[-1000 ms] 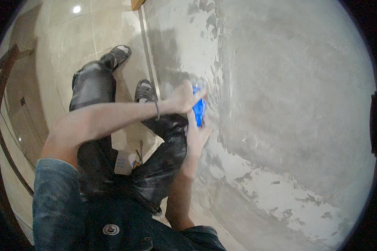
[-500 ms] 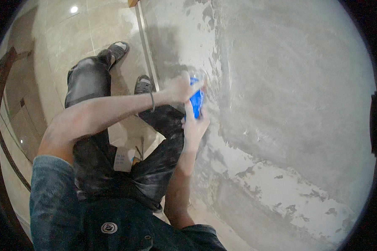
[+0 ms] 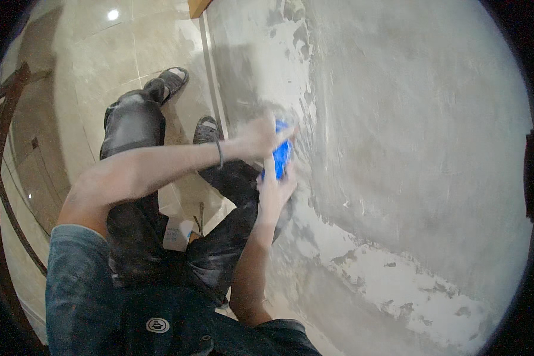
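Both my hands grip a blue, oblong sanding block [image 3: 283, 152] against the rough grey plastered wall [image 3: 391, 142]. My left hand [image 3: 256, 137] is closed over its upper part, blurred by motion, with a dark band on the wrist. Lower down, my right hand [image 3: 276, 191] wraps its fingers and thumb around the near end. The block's working face is hidden against the wall. Pale, flaky filler patches [image 3: 305, 89] run beside my hands along the wall's bend.
Below my hands, a broad white patch [image 3: 391, 285] crosses the wall. Between my dusty dark trouser legs [image 3: 133, 121] lies a pale carton-like object [image 3: 177, 233] on the tiled floor [image 3: 101, 65]. A dark metal frame [image 3: 3, 136] stands at the left.
Both hands and the sanding block sit slightly lower and further right in the picture; the whole view has shifted too. The grip looks the same.
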A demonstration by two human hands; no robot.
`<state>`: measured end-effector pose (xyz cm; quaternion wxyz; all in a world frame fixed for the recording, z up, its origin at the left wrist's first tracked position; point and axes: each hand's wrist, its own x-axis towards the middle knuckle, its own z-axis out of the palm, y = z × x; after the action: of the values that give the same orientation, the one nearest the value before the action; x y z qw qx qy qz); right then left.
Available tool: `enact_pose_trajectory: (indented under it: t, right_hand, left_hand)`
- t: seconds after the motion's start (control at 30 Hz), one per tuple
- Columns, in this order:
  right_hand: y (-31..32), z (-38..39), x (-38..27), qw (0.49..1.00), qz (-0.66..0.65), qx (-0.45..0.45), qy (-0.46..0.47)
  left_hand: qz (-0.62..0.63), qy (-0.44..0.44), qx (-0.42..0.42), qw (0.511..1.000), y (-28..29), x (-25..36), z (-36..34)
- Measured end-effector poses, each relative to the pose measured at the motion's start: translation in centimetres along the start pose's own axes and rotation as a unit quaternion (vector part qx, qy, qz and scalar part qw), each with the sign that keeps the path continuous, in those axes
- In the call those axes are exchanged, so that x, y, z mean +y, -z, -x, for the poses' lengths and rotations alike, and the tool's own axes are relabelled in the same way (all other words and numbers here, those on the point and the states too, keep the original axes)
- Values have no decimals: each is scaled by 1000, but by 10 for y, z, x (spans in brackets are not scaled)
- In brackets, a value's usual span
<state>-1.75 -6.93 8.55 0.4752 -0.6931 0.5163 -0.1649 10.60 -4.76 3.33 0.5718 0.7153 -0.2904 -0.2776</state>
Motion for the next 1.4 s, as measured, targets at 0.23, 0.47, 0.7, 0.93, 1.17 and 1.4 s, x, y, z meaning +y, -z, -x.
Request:
enact_pose_trajectory:
  t: [0.23, 0.47, 0.7, 0.93, 1.17, 1.4]
  right_hand:
    - [1, 5, -9, 999, -23, -19, -22]
    - [-22, -20, -7, 999, -35, -30, 7]
    - [32, 25, -10, 1000, -17, 9, 9]
    - [-16, -16, -33, 998, -44, -39, 13]
    - [14, 11, -19, 1000, 22, 8, 4]
    - [35, 14, -29, 999, 37, 9, -16]
  left_hand:
    - [-39, 31, -76, 996, -2, -14, -2]
    - [73, 118, -32, 990, 33, 15, -18]
    - [68, 34, -106, 991, -11, 32, 17]
    - [-24, 118, -11, 993, 32, 25, -28]
    - [67, 27, -17, 997, 10, 24, 2]
    - [39, 53, -108, 992, -1, 46, 11]
